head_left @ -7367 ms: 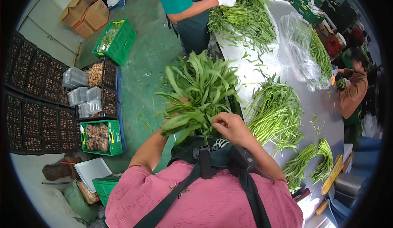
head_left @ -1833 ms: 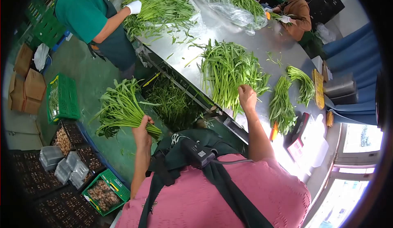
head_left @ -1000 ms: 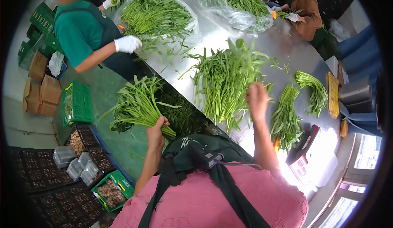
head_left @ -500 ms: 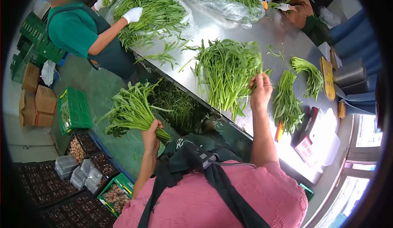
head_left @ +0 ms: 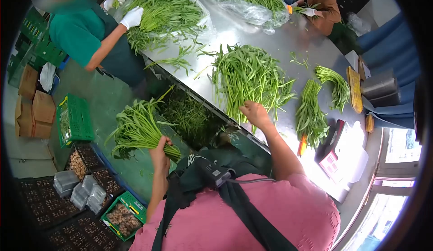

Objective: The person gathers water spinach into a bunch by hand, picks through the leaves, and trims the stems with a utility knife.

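The bare left hand (head_left: 161,149) grips a leafy bright-green bundle (head_left: 136,128) beside a shiny metal table (head_left: 311,43), hiding some stalks. The bare right hand (head_left: 258,114) is curled at a loose green stem pile (head_left: 250,73) on the table; whether it pinches any is unclear.

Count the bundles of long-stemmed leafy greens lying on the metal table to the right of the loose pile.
2. The left bundle lies nearer the loose pile; the right bundle lies between it and a long yellow object. None seems hidden there.
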`<state>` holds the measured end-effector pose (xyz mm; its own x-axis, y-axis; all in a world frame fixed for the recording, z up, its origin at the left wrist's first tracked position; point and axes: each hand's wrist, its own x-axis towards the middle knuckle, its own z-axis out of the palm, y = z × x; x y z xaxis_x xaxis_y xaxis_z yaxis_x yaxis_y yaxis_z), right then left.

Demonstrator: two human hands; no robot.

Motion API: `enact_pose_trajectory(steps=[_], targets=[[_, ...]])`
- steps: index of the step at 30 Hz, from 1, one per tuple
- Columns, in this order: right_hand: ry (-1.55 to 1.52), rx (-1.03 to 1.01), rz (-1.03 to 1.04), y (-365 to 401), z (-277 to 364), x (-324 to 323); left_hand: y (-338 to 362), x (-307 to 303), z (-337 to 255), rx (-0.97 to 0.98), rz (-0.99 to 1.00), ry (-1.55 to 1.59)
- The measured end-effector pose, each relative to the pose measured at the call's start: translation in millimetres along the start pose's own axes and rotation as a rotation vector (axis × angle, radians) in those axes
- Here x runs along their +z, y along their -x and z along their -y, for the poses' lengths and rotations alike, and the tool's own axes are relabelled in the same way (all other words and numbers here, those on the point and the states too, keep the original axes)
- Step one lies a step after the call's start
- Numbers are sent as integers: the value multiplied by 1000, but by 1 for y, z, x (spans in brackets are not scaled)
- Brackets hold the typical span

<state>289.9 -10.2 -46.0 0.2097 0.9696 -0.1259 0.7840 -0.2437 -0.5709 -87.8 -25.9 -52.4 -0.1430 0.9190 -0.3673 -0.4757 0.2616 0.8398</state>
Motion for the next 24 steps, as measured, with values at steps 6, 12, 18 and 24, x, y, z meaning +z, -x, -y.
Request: enact_pose_trajectory(steps=[6,12,18,24], targets=[[-21,54,-403,9,-32,-9,-2,9,4,-12,-12,-2],[19,313,-540,11,-82,-36,-7,20,6,-28,27,-44],[-115,378,-453,4,-102,-18,-10,34,6,-64,71,-72],[-519,349,-814,6,-88,-62,-18,37,11,-48,104,-67]])
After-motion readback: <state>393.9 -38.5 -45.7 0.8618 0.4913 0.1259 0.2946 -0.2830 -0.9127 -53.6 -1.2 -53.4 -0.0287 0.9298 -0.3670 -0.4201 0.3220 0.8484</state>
